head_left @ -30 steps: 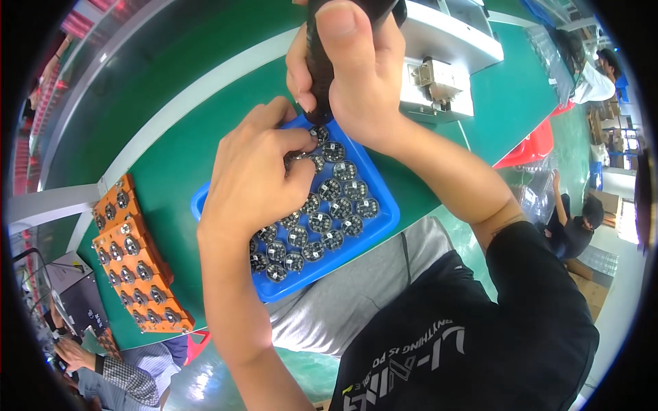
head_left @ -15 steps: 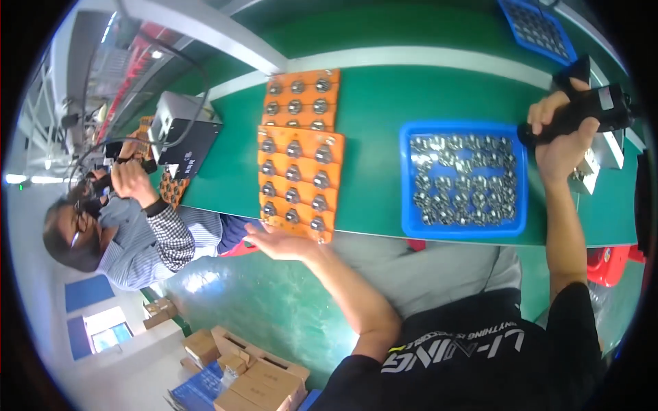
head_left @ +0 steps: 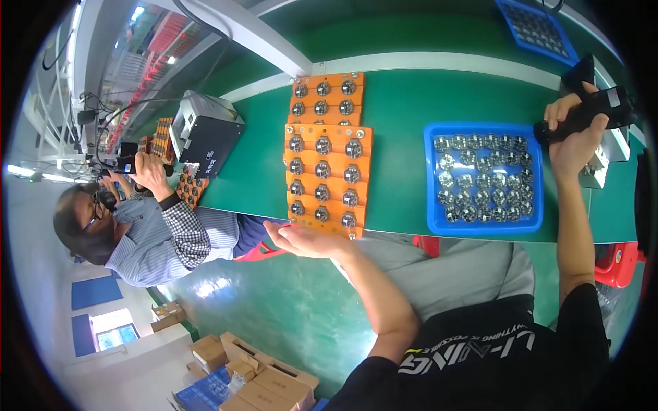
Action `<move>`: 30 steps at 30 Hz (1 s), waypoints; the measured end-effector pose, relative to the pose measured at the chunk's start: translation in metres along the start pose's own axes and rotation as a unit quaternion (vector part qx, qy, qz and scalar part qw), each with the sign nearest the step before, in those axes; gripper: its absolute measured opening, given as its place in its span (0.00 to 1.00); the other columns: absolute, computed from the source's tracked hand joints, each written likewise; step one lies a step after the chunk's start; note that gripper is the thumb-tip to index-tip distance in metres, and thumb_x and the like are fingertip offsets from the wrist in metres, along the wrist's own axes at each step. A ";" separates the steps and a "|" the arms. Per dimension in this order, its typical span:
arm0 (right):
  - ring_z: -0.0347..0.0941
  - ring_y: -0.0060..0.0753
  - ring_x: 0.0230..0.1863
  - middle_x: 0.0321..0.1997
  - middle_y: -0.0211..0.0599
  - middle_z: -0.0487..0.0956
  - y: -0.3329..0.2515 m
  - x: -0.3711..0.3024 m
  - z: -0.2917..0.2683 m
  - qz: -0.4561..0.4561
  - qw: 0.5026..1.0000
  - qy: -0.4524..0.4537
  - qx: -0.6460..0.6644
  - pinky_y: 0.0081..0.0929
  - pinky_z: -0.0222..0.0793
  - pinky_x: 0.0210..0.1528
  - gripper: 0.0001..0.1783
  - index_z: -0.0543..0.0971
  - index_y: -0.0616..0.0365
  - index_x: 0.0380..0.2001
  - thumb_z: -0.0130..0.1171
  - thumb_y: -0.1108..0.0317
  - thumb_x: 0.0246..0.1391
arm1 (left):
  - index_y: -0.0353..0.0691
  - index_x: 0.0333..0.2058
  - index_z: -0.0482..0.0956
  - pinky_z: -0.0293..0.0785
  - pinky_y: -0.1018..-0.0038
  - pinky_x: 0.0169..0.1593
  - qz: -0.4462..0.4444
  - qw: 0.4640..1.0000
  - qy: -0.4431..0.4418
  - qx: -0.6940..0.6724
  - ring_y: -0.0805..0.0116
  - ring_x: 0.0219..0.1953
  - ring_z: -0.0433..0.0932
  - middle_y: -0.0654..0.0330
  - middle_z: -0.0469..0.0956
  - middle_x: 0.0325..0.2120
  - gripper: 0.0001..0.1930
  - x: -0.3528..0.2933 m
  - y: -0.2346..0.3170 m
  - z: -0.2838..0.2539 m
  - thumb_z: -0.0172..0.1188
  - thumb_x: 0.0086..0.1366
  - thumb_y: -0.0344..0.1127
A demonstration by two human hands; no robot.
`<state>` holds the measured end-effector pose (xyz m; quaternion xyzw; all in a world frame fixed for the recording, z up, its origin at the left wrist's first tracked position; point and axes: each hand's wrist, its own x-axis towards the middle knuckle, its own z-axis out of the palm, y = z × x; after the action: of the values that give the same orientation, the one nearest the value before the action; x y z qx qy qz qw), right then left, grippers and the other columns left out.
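Note:
My left hand (head_left: 310, 241) is at the front edge of the nearer orange fixture plate (head_left: 334, 175), palm turned up and fingers stretched out, holding nothing. Whether it touches the plate I cannot tell. On that plate sit rows of small round metal-and-black parts (head_left: 322, 170). Its far end overlaps a second orange plate (head_left: 346, 88) with similar parts. At the right, my right hand (head_left: 576, 140) is wrapped round a black cylindrical hand tool (head_left: 595, 113) with a pale label, above the table beside a blue tray (head_left: 430, 179). Several shiny round parts (head_left: 483, 197) lie in rows in the tray.
Left of the plates stands a black and grey box unit (head_left: 209, 137) with cables. Beyond it a co-worker (head_left: 161, 236) grips a similar black tool. Another blue tray (head_left: 538, 31) of parts lies at the far right. Cartons (head_left: 274, 387) stand on the floor; a red stool (head_left: 615, 266) is at right.
The whole view has swung, so the table and its things appear farther right. My left hand stays by the plate's front edge, and my right hand keeps hold of the black tool.

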<state>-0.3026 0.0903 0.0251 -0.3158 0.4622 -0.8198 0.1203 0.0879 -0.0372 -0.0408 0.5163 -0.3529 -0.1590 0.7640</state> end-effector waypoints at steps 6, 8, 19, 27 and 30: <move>0.63 0.31 0.23 0.25 0.34 0.66 0.001 -0.006 -0.009 -0.016 0.999 -0.006 0.030 0.34 0.61 0.34 0.47 0.65 0.55 0.63 0.49 0.23 0.60 | 0.33 0.74 0.50 0.54 0.45 0.73 0.106 0.957 -0.252 0.095 0.49 0.66 0.67 0.46 0.64 0.66 0.56 0.002 0.025 0.001 0.67 0.59 0.62; 0.63 0.31 0.23 0.25 0.34 0.66 0.003 -0.009 -0.019 -0.028 0.999 -0.016 0.043 0.34 0.61 0.33 0.48 0.65 0.55 0.63 0.49 0.23 0.59 | 0.33 0.74 0.51 0.55 0.47 0.71 0.174 0.925 -0.290 0.174 0.49 0.65 0.67 0.45 0.65 0.65 0.60 0.008 0.029 -0.003 0.68 0.56 0.68; 0.64 0.29 0.22 0.25 0.33 0.67 0.002 -0.019 -0.019 -0.009 0.998 -0.023 0.057 0.31 0.64 0.34 0.49 0.63 0.57 0.63 0.50 0.22 0.59 | 0.29 0.72 0.53 0.50 0.46 0.70 0.236 0.765 -0.426 0.422 0.46 0.62 0.70 0.45 0.72 0.60 0.78 0.009 0.074 -0.003 0.82 0.27 0.72; 0.65 0.28 0.21 0.24 0.32 0.67 0.002 -0.023 -0.005 -0.020 0.999 -0.023 0.038 0.30 0.64 0.32 0.47 0.63 0.56 0.64 0.49 0.25 0.62 | 0.29 0.70 0.55 0.51 0.37 0.68 0.229 0.712 -0.456 0.482 0.46 0.62 0.71 0.44 0.72 0.59 0.68 0.006 0.088 0.012 0.81 0.37 0.62; 0.65 0.27 0.21 0.24 0.32 0.67 0.002 -0.023 -0.008 -0.031 0.998 -0.022 0.044 0.29 0.64 0.30 0.46 0.63 0.57 0.63 0.49 0.26 0.63 | 0.28 0.70 0.53 0.49 0.32 0.68 0.243 0.695 -0.463 0.493 0.44 0.64 0.70 0.41 0.71 0.60 0.68 0.001 0.089 0.012 0.80 0.39 0.62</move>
<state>-0.2900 0.1064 0.0114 -0.3426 0.4129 -0.8356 0.1183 0.0700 -0.0088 0.0426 0.5765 -0.8028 0.0106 0.1518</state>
